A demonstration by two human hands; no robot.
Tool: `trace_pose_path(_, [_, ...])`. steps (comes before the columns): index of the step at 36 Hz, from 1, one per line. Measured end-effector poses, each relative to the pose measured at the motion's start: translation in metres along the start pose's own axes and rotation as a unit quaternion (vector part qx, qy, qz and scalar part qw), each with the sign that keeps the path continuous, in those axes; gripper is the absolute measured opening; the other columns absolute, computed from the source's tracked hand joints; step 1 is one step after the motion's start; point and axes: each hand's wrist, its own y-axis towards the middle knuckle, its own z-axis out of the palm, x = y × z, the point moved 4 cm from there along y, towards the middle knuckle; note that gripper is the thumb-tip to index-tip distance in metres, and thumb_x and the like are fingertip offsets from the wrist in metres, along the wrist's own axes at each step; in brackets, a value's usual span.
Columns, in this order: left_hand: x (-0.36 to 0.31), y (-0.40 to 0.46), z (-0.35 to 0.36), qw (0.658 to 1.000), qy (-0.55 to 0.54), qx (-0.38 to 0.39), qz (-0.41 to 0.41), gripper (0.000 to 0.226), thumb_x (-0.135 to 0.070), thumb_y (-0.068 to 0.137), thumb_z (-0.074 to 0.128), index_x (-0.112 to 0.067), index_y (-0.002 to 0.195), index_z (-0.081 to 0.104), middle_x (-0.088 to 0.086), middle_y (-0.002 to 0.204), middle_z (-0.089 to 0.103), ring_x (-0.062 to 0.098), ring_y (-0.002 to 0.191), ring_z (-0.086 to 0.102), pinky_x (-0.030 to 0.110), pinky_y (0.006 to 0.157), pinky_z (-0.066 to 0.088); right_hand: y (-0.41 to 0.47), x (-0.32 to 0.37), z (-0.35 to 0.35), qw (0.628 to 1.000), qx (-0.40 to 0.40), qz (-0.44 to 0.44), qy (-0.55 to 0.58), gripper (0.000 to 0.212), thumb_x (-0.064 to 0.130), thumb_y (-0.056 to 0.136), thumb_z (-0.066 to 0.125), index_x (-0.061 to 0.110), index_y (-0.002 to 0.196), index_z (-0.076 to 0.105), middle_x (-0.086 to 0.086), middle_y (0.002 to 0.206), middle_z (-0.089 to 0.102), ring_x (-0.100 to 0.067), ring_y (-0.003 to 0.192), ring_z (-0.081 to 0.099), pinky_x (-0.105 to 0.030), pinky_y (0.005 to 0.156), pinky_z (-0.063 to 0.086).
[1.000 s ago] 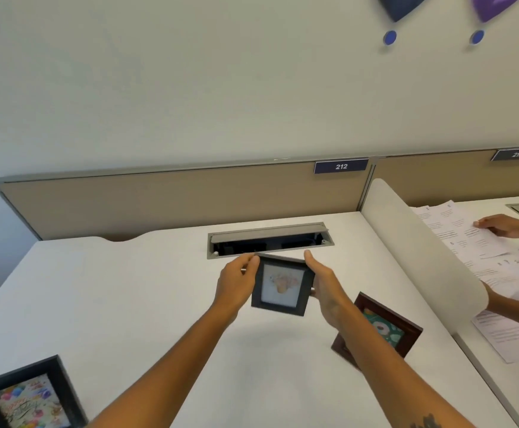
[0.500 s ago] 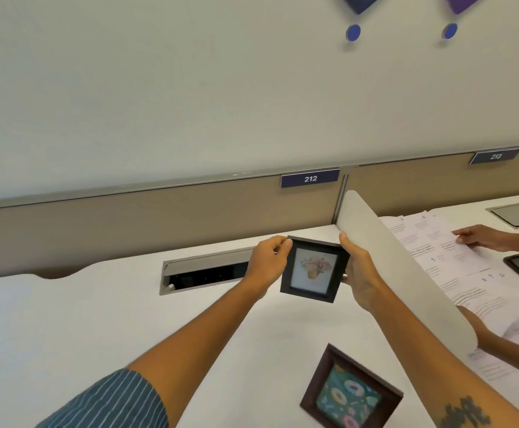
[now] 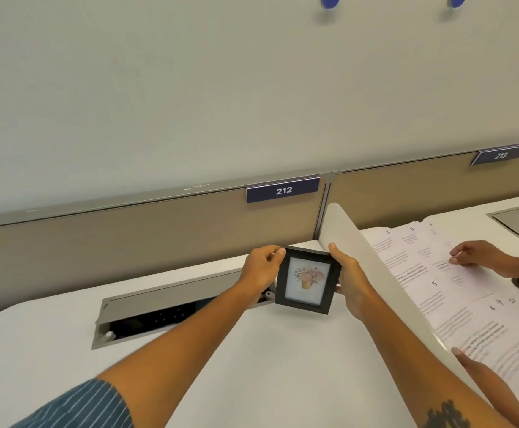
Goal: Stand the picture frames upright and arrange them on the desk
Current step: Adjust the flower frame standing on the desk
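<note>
A small black picture frame (image 3: 307, 280) with a flower-pot print is held upright above the white desk (image 3: 252, 366), near its far right corner. My left hand (image 3: 261, 271) grips the frame's left edge. On the right edge sits my right hand (image 3: 349, 281), thumb on the top corner. The picture faces me. Whether the frame's bottom edge touches the desk cannot be told. No other frames are in view.
An open grey cable tray (image 3: 171, 307) is sunk into the desk behind my left arm. A beige partition (image 3: 128, 242) labelled 212 runs along the back. A curved white divider (image 3: 384, 288) stands at the right; beyond it another person's hands (image 3: 477, 257) rest on printed papers (image 3: 455, 304).
Both hands carried the black frame away from me and rightward, toward the desk's far right corner by the divider. My view shifted right; the brown frame and the colourful frame dropped out of sight.
</note>
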Motion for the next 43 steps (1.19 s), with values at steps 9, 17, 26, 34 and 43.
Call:
trace_pose_path(9, [0.012,0.056,0.03,0.999,-0.005,0.024,-0.03,0.031,-0.032,0.108,0.053,-0.013,0.123,0.072,0.008,0.118,0.075,0.029,0.114,0.069,0.051,0.106,0.054,0.061,-0.03,0.009,0.998,0.048,0.046,0.02,0.028,-0.013,0.092,0.079,-0.023,0.115,0.066,-0.02,0.101,0.065,-0.022,0.071,0.061,-0.013,0.062,0.05])
trace_pose_path(17, [0.028,0.075,0.039,0.999,-0.014,0.036,-0.038,0.031,-0.029,0.108,0.052,-0.01,0.124,0.071,0.012,0.118,0.074,0.032,0.114,0.069,0.048,0.103,0.057,0.057,-0.041,-0.012,0.987,0.056,0.078,0.13,0.04,0.016,0.115,0.054,0.011,0.095,0.088,-0.018,0.085,0.071,-0.001,0.051,0.062,-0.021,0.053,0.049])
trace_pose_path(26, [0.032,0.086,0.04,0.998,-0.023,0.042,-0.048,0.031,-0.031,0.108,0.052,-0.014,0.126,0.07,0.004,0.111,0.07,0.028,0.111,0.068,0.043,0.099,0.059,-0.038,0.144,0.199,0.886,0.043,0.139,0.44,0.058,0.061,0.089,0.074,0.032,0.137,0.059,-0.004,0.124,0.076,-0.029,0.116,0.073,-0.065,0.107,0.054])
trace_pose_path(34, [0.03,0.085,0.04,0.997,-0.011,0.049,-0.063,0.034,-0.032,0.109,0.051,-0.013,0.134,0.066,0.007,0.124,0.07,0.027,0.115,0.067,0.046,0.103,0.057,-0.037,0.145,0.193,0.888,0.025,0.128,0.44,0.038,0.06,0.096,0.072,0.037,0.124,0.061,-0.004,0.125,0.076,-0.033,0.121,0.071,-0.069,0.11,0.05])
trace_pose_path(43, [0.044,0.044,0.032,0.999,0.001,0.023,-0.044,0.049,-0.041,0.106,0.053,-0.023,0.151,0.048,0.001,0.147,0.058,0.021,0.132,0.056,0.039,0.107,0.052,-0.087,0.142,0.182,0.93,0.071,0.121,0.34,0.064,0.07,0.103,0.049,0.025,0.149,0.051,-0.013,0.16,0.057,-0.043,0.144,0.055,-0.066,0.121,0.037])
